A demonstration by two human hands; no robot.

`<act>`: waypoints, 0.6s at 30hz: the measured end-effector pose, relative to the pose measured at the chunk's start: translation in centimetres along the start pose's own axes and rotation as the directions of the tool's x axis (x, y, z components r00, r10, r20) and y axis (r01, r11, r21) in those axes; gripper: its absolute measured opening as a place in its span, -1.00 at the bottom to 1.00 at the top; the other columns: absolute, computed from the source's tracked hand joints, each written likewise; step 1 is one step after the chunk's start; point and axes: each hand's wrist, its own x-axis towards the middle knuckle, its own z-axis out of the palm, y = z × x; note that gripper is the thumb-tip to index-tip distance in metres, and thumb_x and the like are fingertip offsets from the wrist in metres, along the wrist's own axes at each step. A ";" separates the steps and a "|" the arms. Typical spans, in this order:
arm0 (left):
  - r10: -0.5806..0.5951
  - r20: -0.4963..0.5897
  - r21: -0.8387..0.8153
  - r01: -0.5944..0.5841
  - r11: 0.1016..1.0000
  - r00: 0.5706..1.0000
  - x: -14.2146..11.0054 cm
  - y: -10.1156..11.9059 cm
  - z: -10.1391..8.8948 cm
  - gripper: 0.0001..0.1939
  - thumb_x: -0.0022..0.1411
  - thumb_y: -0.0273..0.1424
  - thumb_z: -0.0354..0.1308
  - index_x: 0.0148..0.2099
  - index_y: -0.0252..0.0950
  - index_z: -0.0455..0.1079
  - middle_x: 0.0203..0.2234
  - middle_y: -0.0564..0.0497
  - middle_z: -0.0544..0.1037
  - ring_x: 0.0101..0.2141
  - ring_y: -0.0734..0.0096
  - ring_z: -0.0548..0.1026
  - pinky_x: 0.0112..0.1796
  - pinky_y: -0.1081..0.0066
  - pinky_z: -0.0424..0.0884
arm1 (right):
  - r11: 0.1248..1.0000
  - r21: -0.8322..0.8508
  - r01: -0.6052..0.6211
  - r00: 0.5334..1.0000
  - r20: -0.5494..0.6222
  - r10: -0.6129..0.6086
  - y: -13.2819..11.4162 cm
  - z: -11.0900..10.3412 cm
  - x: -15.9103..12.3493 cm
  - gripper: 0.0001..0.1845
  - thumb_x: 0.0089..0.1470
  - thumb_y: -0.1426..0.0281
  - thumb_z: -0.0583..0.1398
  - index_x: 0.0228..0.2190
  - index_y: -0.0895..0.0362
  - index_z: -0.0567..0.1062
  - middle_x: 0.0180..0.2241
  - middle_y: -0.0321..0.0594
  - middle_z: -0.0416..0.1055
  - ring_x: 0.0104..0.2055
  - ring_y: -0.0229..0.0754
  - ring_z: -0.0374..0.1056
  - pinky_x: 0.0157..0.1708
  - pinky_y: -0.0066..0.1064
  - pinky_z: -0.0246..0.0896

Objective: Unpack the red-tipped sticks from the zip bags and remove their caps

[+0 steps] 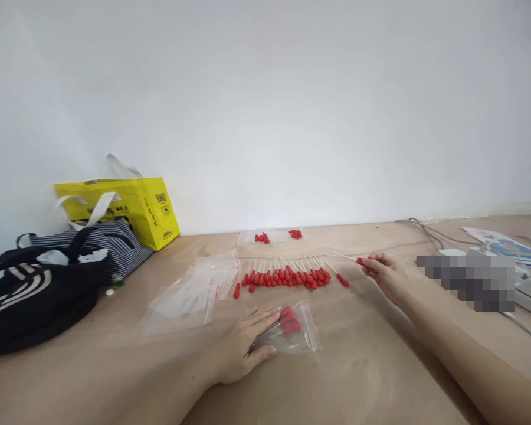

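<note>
My right hand [384,274] pinches a dropper [359,260] by its red rubber bulb, the thin pale stem pointing left. Just left of it lies a long row of red-bulbed droppers [287,276], stems toward the wall. One dropper [343,280] sits slightly apart at the row's right end. My left hand [250,342] rests flat, fingers stretched, over the left part of a clear zip bag [307,336]. Inside that bag a few red bulbs [288,319] show; my fingers hide part of it.
Clear zip bags [181,295] lie overlapping left of the row. Another bag with red bulbs [262,238] lies by the wall. A yellow bag [161,218], a striped bag [130,248] and a black bag [39,307] stand left. Cables [427,227] and printed sheets [508,247] are right.
</note>
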 end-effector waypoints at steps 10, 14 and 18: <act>-0.018 0.015 -0.016 0.018 1.000 1.000 0.1 0.3 -0.1 -0.47 0.21 -0.22 -0.06 0.20 -0.13 -0.03 0.15 -0.01 0.09 0.13 0.22 0.06 0.09 0.05 -0.02 | 0.837 -0.518 0.177 0.974 -0.030 -0.225 2.4 3.6 -2.1 -0.72 -0.20 0.18 0.18 -0.51 0.12 0.31 -0.56 -0.29 0.34 -0.55 -0.25 0.27 -0.56 -0.44 0.14; -0.009 0.013 0.001 0.009 1.000 1.000 0.1 0.1 0.0 -0.47 0.21 -0.21 -0.06 0.20 -0.14 -0.04 0.15 -0.02 0.10 0.13 0.23 0.07 0.09 0.05 -0.01 | 0.765 -0.571 0.299 0.950 0.108 -0.291 2.6 3.9 -2.3 -0.72 -0.15 0.17 0.15 -0.47 0.13 0.32 -0.52 -0.25 0.35 -0.50 -0.23 0.28 -0.49 -0.40 0.21; 0.000 0.015 -0.002 0.000 1.000 1.000 0.1 0.0 0.0 -0.47 0.21 -0.24 -0.06 0.20 -0.14 -0.05 0.16 -0.01 0.08 0.13 0.24 0.06 0.09 0.06 0.00 | 0.693 -0.625 0.359 0.927 0.152 -0.343 2.4 4.0 -2.7 -0.70 -0.12 0.16 0.13 -0.41 0.14 0.32 -0.45 -0.20 0.35 -0.44 -0.20 0.31 -0.44 -0.36 0.23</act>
